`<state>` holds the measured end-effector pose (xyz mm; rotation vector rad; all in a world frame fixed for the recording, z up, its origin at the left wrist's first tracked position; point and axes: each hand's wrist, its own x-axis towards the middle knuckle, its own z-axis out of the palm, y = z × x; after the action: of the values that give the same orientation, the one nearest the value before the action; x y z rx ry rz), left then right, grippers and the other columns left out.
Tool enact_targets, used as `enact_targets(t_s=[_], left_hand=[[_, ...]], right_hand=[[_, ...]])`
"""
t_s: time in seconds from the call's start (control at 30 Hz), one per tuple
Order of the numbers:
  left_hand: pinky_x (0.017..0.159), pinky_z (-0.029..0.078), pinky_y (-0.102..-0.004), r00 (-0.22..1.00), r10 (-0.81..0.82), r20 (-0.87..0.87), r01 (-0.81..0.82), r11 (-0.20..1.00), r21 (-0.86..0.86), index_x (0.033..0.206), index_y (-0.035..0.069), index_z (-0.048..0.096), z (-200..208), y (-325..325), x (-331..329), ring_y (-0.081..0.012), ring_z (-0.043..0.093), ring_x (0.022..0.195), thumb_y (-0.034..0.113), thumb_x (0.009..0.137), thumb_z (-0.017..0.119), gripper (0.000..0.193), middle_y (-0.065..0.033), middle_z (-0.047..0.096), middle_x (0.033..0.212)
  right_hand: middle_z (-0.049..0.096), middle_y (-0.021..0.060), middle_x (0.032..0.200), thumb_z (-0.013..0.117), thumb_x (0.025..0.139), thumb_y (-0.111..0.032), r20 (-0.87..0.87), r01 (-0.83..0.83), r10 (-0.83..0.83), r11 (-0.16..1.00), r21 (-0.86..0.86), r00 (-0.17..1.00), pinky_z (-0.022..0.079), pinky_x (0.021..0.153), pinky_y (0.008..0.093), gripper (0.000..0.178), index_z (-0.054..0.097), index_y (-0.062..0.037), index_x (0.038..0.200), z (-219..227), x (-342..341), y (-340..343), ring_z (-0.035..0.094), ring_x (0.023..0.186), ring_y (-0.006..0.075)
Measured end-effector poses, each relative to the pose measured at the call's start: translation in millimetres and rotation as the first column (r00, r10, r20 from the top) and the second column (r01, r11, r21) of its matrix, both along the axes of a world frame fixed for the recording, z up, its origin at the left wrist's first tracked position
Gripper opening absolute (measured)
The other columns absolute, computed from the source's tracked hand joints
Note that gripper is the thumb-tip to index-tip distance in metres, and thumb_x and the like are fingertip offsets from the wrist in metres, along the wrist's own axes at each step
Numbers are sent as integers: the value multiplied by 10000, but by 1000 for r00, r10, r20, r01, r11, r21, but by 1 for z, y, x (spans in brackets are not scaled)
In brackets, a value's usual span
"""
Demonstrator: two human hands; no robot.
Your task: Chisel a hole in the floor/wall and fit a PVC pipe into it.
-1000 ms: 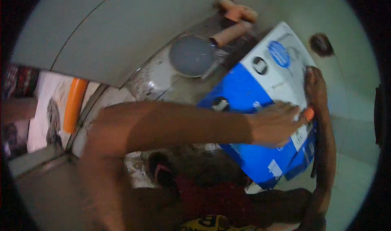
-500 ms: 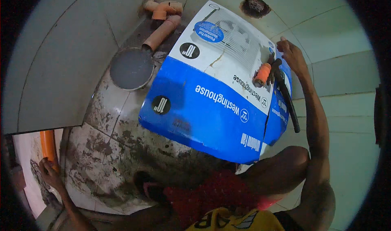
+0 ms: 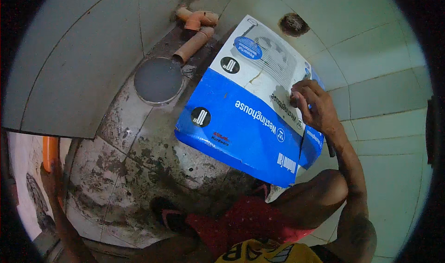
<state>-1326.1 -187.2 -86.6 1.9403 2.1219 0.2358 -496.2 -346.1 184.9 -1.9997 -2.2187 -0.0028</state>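
Observation:
My left hand (image 3: 52, 178), at the far left, is closed around the lower part of an upright orange pipe (image 3: 50, 152). On the right, my right hand (image 3: 314, 106) is over a blue and white cardboard sheet (image 3: 245, 119) with a fan picture. Its fingers are bent and drawn together, and whatever is in them is hidden. The hand covers the spot of the orange-handled tool; only the end of a black bar (image 3: 331, 150) shows beside my wrist.
A round container of grey liquid (image 3: 158, 80) stands left of the cardboard. Behind it lie a loose orange pipe (image 3: 194, 45) and a pipe tee (image 3: 199, 19). A ragged hole (image 3: 293, 25) opens in the tiled surface. Wet dirt stains the floor tiles (image 3: 125, 170); a grey panel (image 3: 65, 73) rises at left.
My right hand has come from beyond the cardboard's right edge inward over the tool, its fingers now bent. My left hand stays at the orange pipe. The whole view has shifted slightly.

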Motion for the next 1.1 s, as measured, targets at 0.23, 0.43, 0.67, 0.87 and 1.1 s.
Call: enact_targets(t_s=[0.23, 0.43, 0.67, 0.87, 1.1], left_hand=[[874, 441, -420, 960, 186, -211, -132, 960, 245, 1271, 22, 459, 51, -29, 91, -374, 571, 1023, 388, 723, 698, 702, -214, 586, 1113], [800, 486, -408, 909, 271, 317, -258, 962, -84, 1210, 22, 510, 118, -81, -6, -307, 614, 983, 408, 701, 730, 675, -177, 617, 1102], [636, 509, -345, 831, 522, 190, -520, 852, -66, 1110, 10, 572, 190, -164, -73, -225, 651, 717, 368, 757, 712, 521, -119, 670, 835], [624, 499, -319, 364, 314, 877, -711, 702, 44, 1120, -2, 538, 185, -182, -5, -173, 602, 700, 308, 882, 638, 404, -89, 623, 870], [805, 498, -366, 376, 7, 927, -768, 563, 307, 1178, -31, 482, 211, -184, 90, -235, 589, 943, 327, 934, 518, 434, -123, 579, 1074]], right_hand=[[626, 141, 951, 610, 836, -47, 49, -140, 141, 990, -35, 989, 488, 788, 392, 81, 628, -24, 912, 0, -33, 1, 619, 857, 306], [602, 171, 1015, 567, 828, -14, 57, -122, 124, 992, -37, 991, 424, 923, 440, 170, 614, -12, 991, 26, -134, -22, 576, 956, 361], [580, 204, 999, 468, 902, -37, 48, -197, 199, 980, -41, 979, 431, 832, 397, 158, 571, 54, 981, 83, -232, -65, 550, 904, 371], [580, 206, 1001, 485, 878, -8, -117, -164, 155, 984, -73, 981, 440, 837, 396, 131, 571, 58, 953, 111, -226, -67, 568, 916, 357], [586, 201, 993, 598, 791, 21, -123, -226, 219, 973, -44, 968, 486, 786, 413, 199, 584, 46, 987, 113, -184, -44, 596, 902, 361]])
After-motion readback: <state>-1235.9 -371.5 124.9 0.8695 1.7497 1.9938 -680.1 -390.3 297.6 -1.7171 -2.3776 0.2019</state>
